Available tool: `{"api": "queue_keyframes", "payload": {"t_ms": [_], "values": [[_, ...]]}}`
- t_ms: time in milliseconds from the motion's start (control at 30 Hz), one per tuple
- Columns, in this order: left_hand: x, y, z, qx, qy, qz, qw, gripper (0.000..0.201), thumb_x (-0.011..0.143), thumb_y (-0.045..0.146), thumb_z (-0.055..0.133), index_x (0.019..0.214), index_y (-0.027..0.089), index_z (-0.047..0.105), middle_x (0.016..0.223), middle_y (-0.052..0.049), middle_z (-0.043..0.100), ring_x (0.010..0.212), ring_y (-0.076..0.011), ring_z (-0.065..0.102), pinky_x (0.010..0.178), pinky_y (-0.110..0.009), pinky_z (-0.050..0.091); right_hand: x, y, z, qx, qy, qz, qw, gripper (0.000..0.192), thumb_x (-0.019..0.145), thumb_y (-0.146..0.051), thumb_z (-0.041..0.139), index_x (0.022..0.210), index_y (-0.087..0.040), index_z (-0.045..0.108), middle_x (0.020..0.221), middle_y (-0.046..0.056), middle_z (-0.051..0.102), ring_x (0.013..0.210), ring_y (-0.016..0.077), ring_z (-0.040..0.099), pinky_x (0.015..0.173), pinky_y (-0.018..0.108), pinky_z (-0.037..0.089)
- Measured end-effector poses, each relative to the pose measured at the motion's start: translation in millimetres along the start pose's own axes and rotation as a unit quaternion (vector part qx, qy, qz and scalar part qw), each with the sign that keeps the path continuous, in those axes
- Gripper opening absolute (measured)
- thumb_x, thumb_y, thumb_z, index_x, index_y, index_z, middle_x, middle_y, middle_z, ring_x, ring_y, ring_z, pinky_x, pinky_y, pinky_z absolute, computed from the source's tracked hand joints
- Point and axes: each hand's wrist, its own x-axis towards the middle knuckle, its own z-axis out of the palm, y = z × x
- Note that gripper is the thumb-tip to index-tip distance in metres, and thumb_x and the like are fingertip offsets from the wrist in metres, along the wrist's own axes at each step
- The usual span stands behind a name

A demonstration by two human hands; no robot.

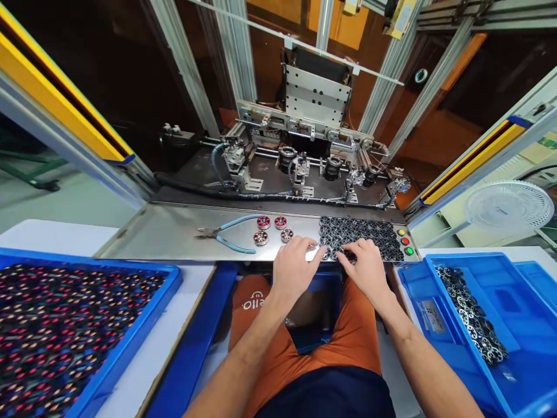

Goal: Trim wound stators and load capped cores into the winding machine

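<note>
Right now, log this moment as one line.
left hand: on small white piece, shelf edge | right hand: fingers in pile of dark rings | pliers, four round parts: left, untouched

Only one marking could be made out: white letters on the orange garment (261, 302) in the person's lap, below the bench's front edge, seen upside down and reading roughly "ollo". A label in the right blue bin (429, 316) was too small to read.
</note>
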Motion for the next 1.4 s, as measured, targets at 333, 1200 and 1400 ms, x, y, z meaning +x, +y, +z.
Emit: {"api": "queue_keyframes", "payload": {"t_ms": [333,1200,1400], "values": [[-3,-5,-6.4,0.002,-0.064,-0.026,0.998,0.016,0.110,0.043,0.079,0.113,0.028,0.082,0.117,-0.008,0.083,0.114,-0.0346,0.076,0.094,-0.046,0.052,7,-10,3,0.050,-0.030,0.002,0.998,0.018,0.106,-0.036,0.093,0.112,-0.021,0.085,0.106,0.008,0.077,0.105,0.0319,0.065,0.090,0.045,0.045],[16,-17,4.0,-0.113,0.046,0.028,0.992,0.018,0.115,0.045,0.074,0.125,0.030,0.074,0.093,0.004,0.085,0.074,-0.0183,0.083,0.070,-0.029,0.059,79,-61,-115,0.787,-0.178,0.305,0.507,0.052,0.085,-0.050,0.110,0.123,-0.031,0.081,0.098,-0.001,0.085,0.056,0.0070,0.059,0.054,0.013,0.055],[14,-19,2.3,-0.085,0.063,0.058,0.993,0.019,0.119,0.049,0.068,0.125,0.032,0.072,0.087,0.003,0.083,0.069,-0.0202,0.082,0.067,-0.031,0.059,113,-50,-116,0.741,-0.165,0.301,0.577,0.060,0.076,-0.053,0.114,0.114,-0.028,0.076,0.088,-0.001,0.083,0.051,0.0061,0.038,0.057,0.022,0.051]]}}
